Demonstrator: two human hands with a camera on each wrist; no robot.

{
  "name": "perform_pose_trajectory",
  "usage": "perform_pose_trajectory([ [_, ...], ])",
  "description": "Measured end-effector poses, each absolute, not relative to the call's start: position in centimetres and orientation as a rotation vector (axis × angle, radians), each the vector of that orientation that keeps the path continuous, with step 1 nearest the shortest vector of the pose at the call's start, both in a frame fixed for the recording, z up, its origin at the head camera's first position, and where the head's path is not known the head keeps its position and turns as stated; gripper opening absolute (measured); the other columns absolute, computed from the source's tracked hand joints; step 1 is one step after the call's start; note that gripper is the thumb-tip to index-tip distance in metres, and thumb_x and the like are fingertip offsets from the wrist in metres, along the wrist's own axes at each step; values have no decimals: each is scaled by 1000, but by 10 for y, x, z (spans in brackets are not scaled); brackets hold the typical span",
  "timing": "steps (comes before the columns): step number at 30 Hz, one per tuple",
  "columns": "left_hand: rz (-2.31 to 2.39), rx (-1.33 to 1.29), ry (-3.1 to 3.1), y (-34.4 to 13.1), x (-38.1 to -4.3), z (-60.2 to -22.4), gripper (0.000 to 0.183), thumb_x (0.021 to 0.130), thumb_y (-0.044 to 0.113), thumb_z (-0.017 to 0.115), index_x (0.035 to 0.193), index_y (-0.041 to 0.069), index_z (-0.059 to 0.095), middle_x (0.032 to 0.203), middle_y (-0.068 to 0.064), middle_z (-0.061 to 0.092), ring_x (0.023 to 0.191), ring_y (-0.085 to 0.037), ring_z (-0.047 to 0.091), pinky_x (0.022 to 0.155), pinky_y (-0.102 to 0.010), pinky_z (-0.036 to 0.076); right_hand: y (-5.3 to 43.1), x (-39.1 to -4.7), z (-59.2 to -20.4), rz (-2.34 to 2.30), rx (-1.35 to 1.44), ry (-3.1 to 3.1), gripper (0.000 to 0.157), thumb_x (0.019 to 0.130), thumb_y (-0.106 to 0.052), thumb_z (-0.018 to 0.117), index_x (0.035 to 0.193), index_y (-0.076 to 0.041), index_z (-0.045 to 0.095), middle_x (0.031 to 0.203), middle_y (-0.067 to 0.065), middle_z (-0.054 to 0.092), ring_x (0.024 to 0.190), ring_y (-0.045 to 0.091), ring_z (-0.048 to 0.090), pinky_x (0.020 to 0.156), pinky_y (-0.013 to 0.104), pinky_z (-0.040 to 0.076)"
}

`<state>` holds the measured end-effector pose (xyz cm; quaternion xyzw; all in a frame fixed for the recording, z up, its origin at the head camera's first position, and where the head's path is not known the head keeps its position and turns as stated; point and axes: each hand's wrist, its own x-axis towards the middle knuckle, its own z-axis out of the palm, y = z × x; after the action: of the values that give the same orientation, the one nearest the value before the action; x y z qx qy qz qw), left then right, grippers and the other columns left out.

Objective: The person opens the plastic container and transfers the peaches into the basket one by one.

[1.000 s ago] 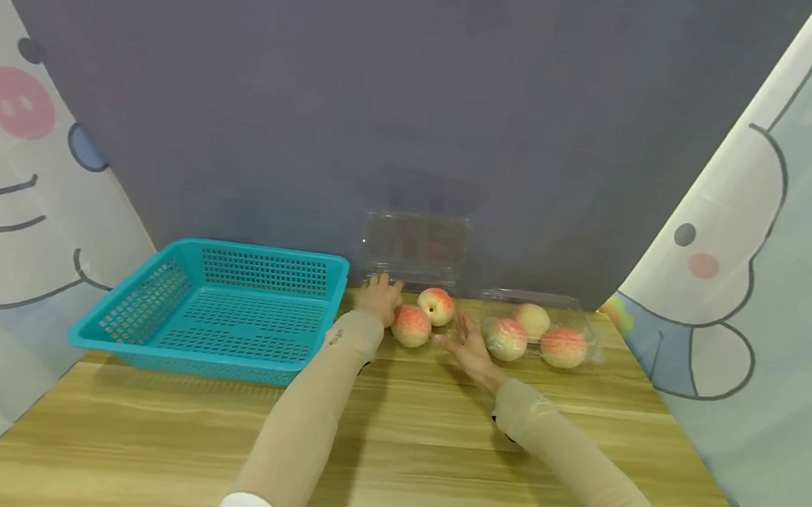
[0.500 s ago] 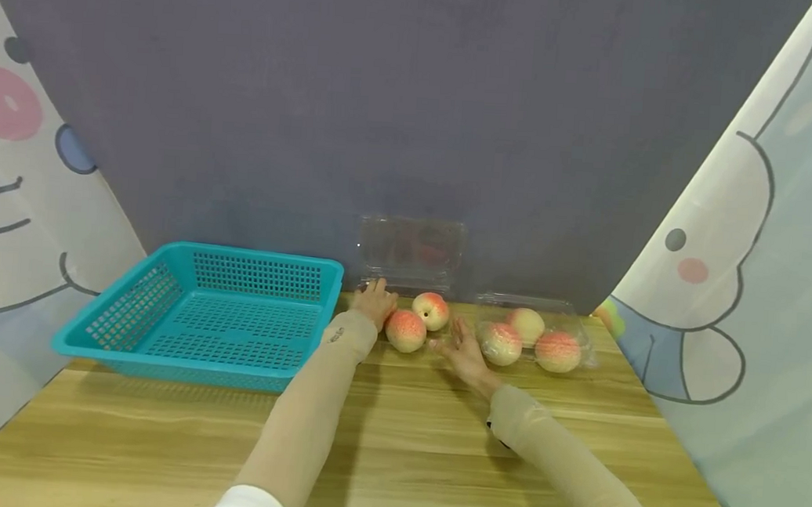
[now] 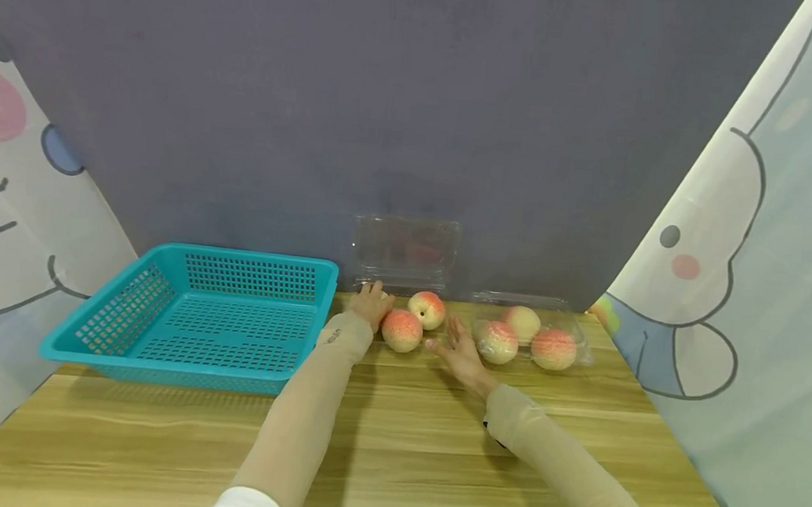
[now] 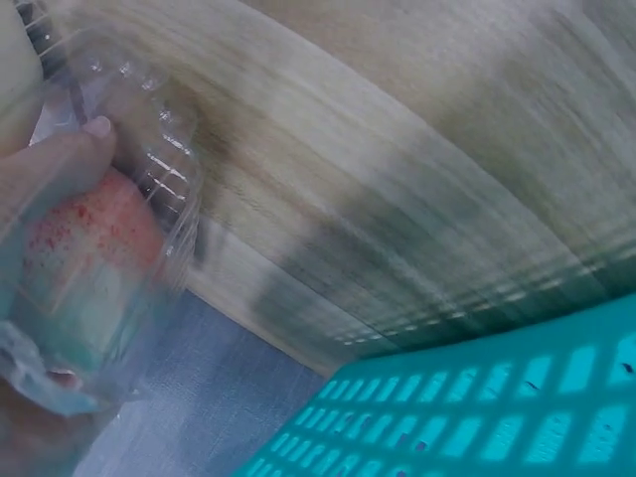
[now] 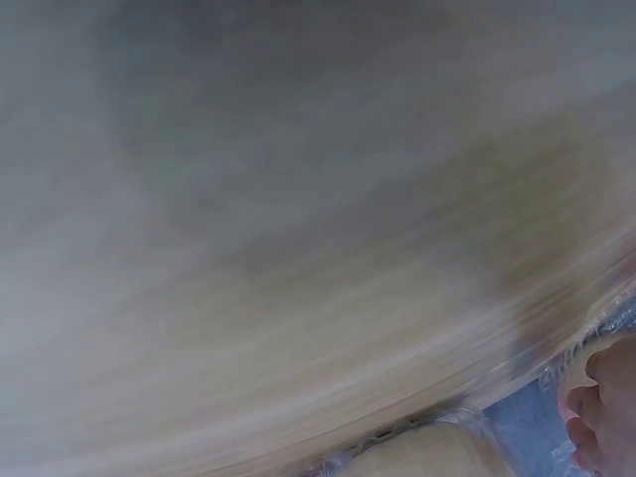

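A clear plastic clamshell box [image 3: 406, 247] stands with its lid raised and two peaches in its base: one peach [image 3: 402, 331] nearer me, one peach [image 3: 426, 310] behind. My left hand [image 3: 372, 306] grips the box's left end. In the left wrist view, thumb [image 4: 70, 169] and fingers lie about the clear wall, beside a peach [image 4: 94, 258]. Right of the box, my right hand [image 3: 465, 361] has its fingers extended and thumb apart, close to the box's right end. In the right wrist view only part of that hand [image 5: 601, 407] shows, at the lower right edge.
To the right lies a second clear box [image 3: 580, 340] holding three peaches [image 3: 521, 324]. A turquoise perforated basket [image 3: 181, 379] stands on the left. Everything rests on a wooden table [image 3: 392, 457] against a dark grey backdrop [image 3: 416, 113].
The whole head view has shifted, so things sit slightly farther left in it. Hands, peaches and boxes keep nearly the same places relative to one another.
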<state>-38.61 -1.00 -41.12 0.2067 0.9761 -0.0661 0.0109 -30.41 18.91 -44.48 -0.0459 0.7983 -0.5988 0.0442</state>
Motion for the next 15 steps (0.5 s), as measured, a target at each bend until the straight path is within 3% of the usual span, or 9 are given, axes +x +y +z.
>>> perform_pose_trajectory([
  [15,-203,633,3126,-10,-383,-410,32,97,28,44,129,24,47,130,-13,39,119,-32,43,83,-44,51,189,-303,-439,-1829,-161,2415,88,90,-18,58,145,1,-8,153,17,-1,141,34,2,114,45,14],
])
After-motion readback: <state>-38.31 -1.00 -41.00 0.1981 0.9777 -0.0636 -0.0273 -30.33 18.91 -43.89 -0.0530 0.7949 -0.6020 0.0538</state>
